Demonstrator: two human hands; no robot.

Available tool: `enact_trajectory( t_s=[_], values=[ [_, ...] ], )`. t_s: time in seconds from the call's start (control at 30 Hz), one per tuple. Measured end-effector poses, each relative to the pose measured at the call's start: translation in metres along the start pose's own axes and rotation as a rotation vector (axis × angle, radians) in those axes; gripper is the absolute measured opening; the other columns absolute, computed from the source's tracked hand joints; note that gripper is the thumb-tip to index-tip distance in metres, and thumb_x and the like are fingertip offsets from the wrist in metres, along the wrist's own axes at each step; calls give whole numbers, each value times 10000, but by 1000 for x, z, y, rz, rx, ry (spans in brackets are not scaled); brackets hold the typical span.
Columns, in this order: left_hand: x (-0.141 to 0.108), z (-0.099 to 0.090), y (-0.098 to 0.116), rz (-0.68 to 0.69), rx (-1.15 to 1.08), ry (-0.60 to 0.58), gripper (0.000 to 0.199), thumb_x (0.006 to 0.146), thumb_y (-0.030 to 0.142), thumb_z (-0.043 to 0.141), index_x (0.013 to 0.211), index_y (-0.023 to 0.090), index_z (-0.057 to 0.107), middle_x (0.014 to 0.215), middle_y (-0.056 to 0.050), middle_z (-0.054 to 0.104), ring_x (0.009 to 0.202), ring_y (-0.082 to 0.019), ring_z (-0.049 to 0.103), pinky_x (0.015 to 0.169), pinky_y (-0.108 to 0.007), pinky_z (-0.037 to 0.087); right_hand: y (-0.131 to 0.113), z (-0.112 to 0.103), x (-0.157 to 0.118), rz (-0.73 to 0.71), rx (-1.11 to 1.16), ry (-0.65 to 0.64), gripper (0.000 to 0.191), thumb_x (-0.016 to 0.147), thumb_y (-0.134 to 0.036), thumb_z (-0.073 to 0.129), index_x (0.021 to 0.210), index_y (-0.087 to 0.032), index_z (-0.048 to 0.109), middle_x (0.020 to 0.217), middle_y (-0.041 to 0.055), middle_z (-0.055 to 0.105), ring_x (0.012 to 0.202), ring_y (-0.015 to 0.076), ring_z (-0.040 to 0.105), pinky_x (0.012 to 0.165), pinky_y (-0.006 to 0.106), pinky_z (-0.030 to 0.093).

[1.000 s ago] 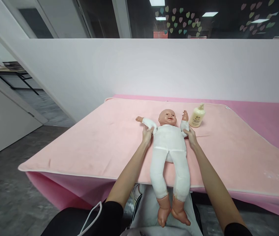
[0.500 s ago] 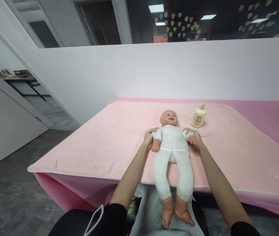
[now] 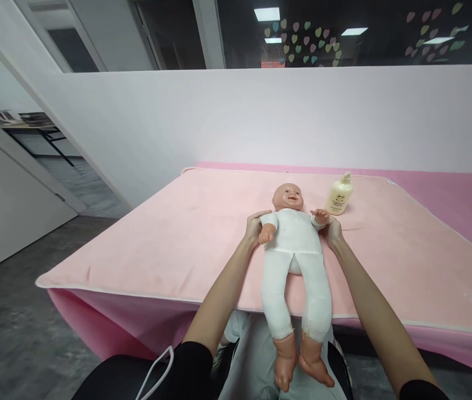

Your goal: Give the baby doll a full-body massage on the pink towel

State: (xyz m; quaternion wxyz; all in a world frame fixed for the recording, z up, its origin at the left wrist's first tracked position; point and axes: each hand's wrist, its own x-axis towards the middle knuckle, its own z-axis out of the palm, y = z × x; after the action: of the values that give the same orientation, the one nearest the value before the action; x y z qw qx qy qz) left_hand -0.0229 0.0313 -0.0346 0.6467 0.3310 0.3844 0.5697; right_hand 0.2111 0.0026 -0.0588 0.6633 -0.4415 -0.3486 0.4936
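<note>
A baby doll (image 3: 296, 233) in a white cloth body lies on its back on the pink blanket, head away from me. Its legs reach over the near edge, with the bare feet above my lap. My left hand (image 3: 254, 229) is closed around the doll's arm on the left, fingers partly behind the sleeve. On the other side my right hand (image 3: 335, 233) grips the doll's other arm near the forearm; most of its fingers are hidden behind that arm. The doll's small hand on that side points up and outward.
A pale yellow pump bottle (image 3: 338, 195) stands just beyond my right hand. The pink blanket (image 3: 169, 239) covers the table up to a white wall (image 3: 236, 116). A white cable (image 3: 156, 372) hangs by my left sleeve.
My right hand has raised the doll's arm on the right, so its small hand now points up instead of down. The arm on the left has lifted slightly. The view has shifted a little.
</note>
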Motion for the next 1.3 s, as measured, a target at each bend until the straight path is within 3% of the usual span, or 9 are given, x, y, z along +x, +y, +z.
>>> enact_trajectory(
  t_s=[0.27,0.4,0.5,0.7,1.03,1.2,1.3],
  values=[
    [7,-2,-10,127,-84,-90,363,529,221,626,877,134,682,827,-56,677,779,-184,610,781,-307,452,-7,19,-6,-158,-261,76,291,624,-444,486,772,-204,558,862,31,633,861,197,550,699,288,423],
    [5,2,-11,182,-58,-82,187,559,253,622,698,130,647,708,-21,641,729,-167,582,719,-276,440,-6,24,-11,-231,-318,27,242,675,-422,508,808,-220,499,815,7,585,777,163,514,671,272,404],
    [3,4,-10,203,-21,-112,112,555,214,645,625,131,618,639,6,605,661,-141,551,660,-249,419,0,19,-9,-281,-434,63,227,719,-433,487,803,-227,443,750,-17,523,725,149,481,668,268,391],
    [3,4,-11,136,-36,-139,327,548,322,755,787,118,666,785,-49,663,698,-155,584,696,-274,440,4,9,-2,-286,-567,66,265,735,-469,472,777,-208,480,749,3,552,723,164,486,666,274,369],
    [9,-4,-17,171,200,10,383,565,475,731,616,109,629,525,5,519,504,-96,448,506,-222,337,2,11,2,-124,-744,168,347,677,-529,498,561,-202,503,512,-5,512,530,141,443,509,251,294],
    [5,-3,-7,288,610,183,377,609,373,697,406,136,486,423,33,370,458,-69,306,457,-222,208,0,11,4,-142,-789,186,321,652,-503,529,507,-218,505,498,11,510,514,146,427,499,257,268],
    [2,-1,-1,312,741,185,457,635,319,669,347,164,351,394,42,264,442,-65,222,450,-245,148,-1,11,2,-148,-841,219,313,667,-492,517,513,-220,508,520,26,517,524,154,434,509,265,268]
  ],
)
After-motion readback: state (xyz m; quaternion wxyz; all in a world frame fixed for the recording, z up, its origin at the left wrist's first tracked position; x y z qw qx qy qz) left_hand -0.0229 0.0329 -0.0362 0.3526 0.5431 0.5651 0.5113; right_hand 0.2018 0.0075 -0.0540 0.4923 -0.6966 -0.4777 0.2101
